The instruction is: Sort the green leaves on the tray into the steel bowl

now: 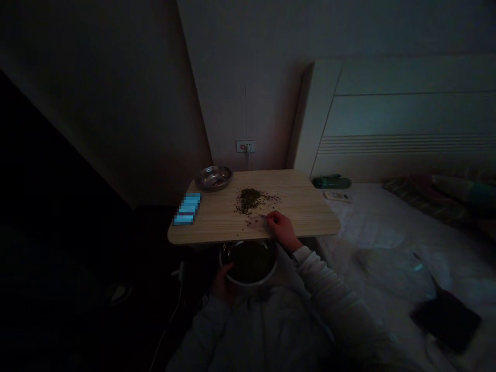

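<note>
A small wooden table (310, 212) carries a heap of small dark beans (250, 199). My right hand (281, 227) rests on the table just right of scattered beans near the front edge, fingers curled together; what they pinch is too dim to make out. Below the table's front edge, my left hand (222, 281) grips the left rim of a metal bowl (250, 263) with dark contents. An empty metal dish (214, 177) sits at the table's back left corner.
A glowing blue blurred object (188, 209) lies on the table's left side. A wall socket (245, 146) is behind. A bed (406, 243) with headboard, remote (338, 196) and dark flat item (445, 318) lies to the right. Darkness fills the left.
</note>
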Motion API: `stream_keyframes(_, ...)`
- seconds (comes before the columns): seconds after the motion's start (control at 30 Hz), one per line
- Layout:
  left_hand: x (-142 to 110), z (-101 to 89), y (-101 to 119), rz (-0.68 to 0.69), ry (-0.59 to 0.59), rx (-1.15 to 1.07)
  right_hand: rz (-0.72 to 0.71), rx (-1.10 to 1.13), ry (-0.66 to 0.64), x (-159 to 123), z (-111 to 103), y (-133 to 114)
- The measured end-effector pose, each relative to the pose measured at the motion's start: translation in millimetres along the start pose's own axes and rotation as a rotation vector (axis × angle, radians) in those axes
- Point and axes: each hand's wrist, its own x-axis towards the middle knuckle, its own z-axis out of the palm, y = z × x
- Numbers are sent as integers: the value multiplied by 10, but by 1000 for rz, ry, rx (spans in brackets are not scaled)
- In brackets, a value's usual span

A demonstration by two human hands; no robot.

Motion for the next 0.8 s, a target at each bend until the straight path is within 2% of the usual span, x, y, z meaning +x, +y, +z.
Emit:
stream_keyframes(0.2,-39,36,10,55,-16,-12,7,-66,17,-2,4,-25)
stream_keyframes(0.4,-78,32,16,17,13,11,17,-76,81,1,-4,-28)
stream_keyframes(0.8,22,-32,-22,19,-31,12,-29,-63,79,22,24,36)
